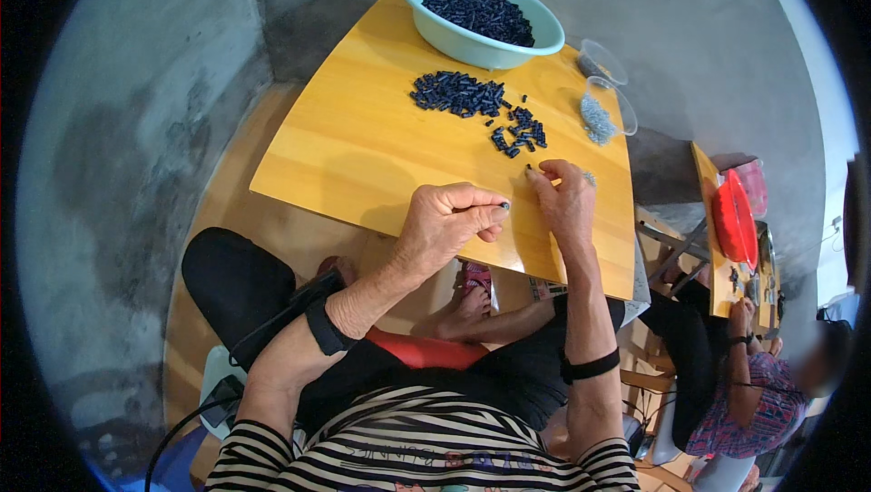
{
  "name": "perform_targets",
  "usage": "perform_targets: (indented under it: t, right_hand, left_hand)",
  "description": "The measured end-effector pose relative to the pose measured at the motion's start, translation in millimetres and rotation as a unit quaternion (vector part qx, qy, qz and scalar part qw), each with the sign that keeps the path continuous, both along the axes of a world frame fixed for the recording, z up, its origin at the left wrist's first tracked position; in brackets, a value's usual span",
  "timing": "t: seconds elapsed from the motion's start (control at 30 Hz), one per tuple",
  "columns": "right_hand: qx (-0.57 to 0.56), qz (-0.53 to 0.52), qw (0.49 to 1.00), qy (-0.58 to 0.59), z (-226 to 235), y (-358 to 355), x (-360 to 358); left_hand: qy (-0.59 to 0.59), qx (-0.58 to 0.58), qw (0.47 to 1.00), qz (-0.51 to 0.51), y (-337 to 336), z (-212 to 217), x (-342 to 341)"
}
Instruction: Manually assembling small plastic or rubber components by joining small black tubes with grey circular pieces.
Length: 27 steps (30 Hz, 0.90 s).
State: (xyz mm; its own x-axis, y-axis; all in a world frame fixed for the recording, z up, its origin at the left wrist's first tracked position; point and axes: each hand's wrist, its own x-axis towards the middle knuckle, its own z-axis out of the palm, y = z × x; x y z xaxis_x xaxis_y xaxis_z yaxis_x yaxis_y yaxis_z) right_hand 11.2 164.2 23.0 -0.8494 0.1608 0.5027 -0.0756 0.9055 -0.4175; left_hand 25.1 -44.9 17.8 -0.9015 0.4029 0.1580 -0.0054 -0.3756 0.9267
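Note:
Over the near edge of the yellow table [336, 161], my left hand [449, 217] is closed in a pinch. A small dark cylindrical piece [504, 205] pokes out between its thumb and forefinger. My right hand [570, 201] is just to the right, low over the tabletop, its thumb and fingers drawn together. At its thumb tip shows a tiny dark piece [530, 167]; whether it is gripped or only touched is unclear. Beyond the hands lies a heap of short dark cylinders [458, 93], with a looser group [521, 132] nearer. A few small silvery bits [589, 179] lie beside the right hand.
At the far edge stands a light-blue basin [485, 54] full of dark cylinders. Clear plastic cups with small metal parts, one tipped toward me [597, 118] and one behind it [594, 67], are at the right. Another person [753, 401] works at a table with a red basin [735, 221].

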Motion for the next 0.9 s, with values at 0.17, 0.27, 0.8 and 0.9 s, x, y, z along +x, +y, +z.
perform_targets:
  t: [0.17,0.27,0.8,0.9]
  right_hand:
    - [0.003,-0.013,1.0,-0.024,-6.1,-9.7,-8.0]
    - [-0.011,0.019,1.0,0.011,-16.8,5.8,-10.4]
    - [-0.405,0.261,0.859,-0.173,70.1,-34.9,58.9]
    - [-0.384,0.262,0.87,-0.164,66.6,-35.8,58.7]
  left_hand:
    - [0.038,0.0,0.999,0.015,-3.9,-0.7,-3.1]
    - [0.063,-0.004,0.998,0.01,-3.9,2.6,-3.0]
    - [0.067,-0.041,0.996,-0.032,-10.9,22.4,13.4]
    - [0.055,-0.044,0.997,-0.031,-10.7,24.3,13.7]
